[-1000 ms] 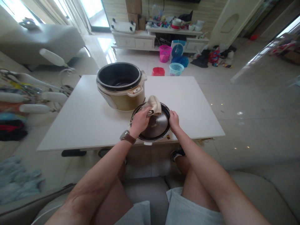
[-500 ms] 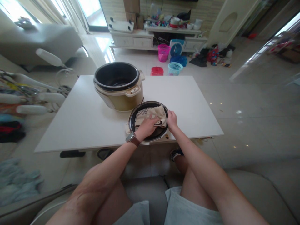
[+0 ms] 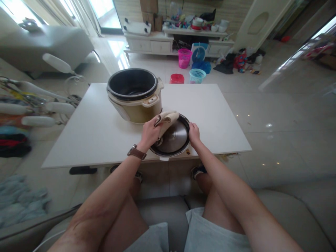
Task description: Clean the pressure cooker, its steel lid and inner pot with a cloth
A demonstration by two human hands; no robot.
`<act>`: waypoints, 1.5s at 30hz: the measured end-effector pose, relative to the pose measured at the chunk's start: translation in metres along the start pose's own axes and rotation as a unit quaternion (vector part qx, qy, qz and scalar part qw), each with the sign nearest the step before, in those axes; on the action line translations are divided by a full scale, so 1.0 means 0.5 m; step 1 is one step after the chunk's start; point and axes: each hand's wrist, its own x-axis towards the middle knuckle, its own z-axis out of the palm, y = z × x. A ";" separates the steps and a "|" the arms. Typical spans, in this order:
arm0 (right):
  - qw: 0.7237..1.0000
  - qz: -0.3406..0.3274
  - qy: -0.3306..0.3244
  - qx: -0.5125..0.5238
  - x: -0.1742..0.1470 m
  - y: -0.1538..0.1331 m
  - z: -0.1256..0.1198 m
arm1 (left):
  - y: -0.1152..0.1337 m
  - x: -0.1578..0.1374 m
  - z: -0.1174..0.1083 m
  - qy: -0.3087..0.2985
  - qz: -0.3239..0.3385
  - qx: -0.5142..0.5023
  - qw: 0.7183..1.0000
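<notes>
A round pressure cooker lid point(image 3: 175, 135) lies underside up at the table's near edge, its metal inner plate showing. My right hand point(image 3: 194, 134) grips the lid's right rim with fingers curled over it. Folded beige cloth point(image 3: 167, 120) is held in my left hand point(image 3: 151, 133), which is closed around it at the lid's upper left. The cloth covers part of the rim there. Beyond the lid stands the electric pressure cooker point(image 3: 139, 110), a gold and cream body without its lid, with a dark inner pot point(image 3: 132, 84) inside.
The white table point(image 3: 86, 140) carries the cooker and lid. On the floor behind it are a pink basket point(image 3: 184, 58), a red container point(image 3: 176, 78) and a light blue basket point(image 3: 196, 76). An exercise bike point(image 3: 52, 94) stands at the left.
My left hand has gone from lying flat on the cloth inside the lid to gripping it at the left rim. The metal plate is now uncovered. My right hand stays on the rim.
</notes>
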 end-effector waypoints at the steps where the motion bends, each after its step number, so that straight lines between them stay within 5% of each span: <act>1: 1.000 -0.001 0.000 -0.001 0.000 0.000 0.000 | 0.002 -0.001 -0.004 0.041 -0.015 0.003 0.999; 5: 1.000 0.002 0.004 0.000 0.003 0.002 0.000 | 0.011 -0.011 0.018 0.072 -0.015 0.036 0.997; 11: 1.000 0.008 0.012 0.017 0.008 0.005 0.004 | 0.000 -0.018 0.114 -0.167 0.086 0.047 0.981; 15: 0.999 0.001 0.009 0.035 0.005 0.002 0.005 | 0.008 -0.026 0.138 -0.228 0.127 0.062 0.963; 28: 1.000 0.002 0.018 0.025 -0.005 -0.009 0.006 | 0.016 -0.030 0.077 -0.338 0.196 0.095 0.915; 35: 1.000 -0.018 0.006 0.021 0.006 0.002 0.002 | -0.002 -0.006 0.024 -0.385 0.115 0.086 0.912; 39: 0.999 -0.029 -0.005 0.024 0.014 0.007 0.000 | -0.024 0.015 -0.006 -0.346 0.060 -0.020 0.936; 45: 1.000 -0.016 -0.010 0.021 0.019 0.010 -0.001 | -0.027 0.019 -0.013 -0.049 0.071 -0.165 0.982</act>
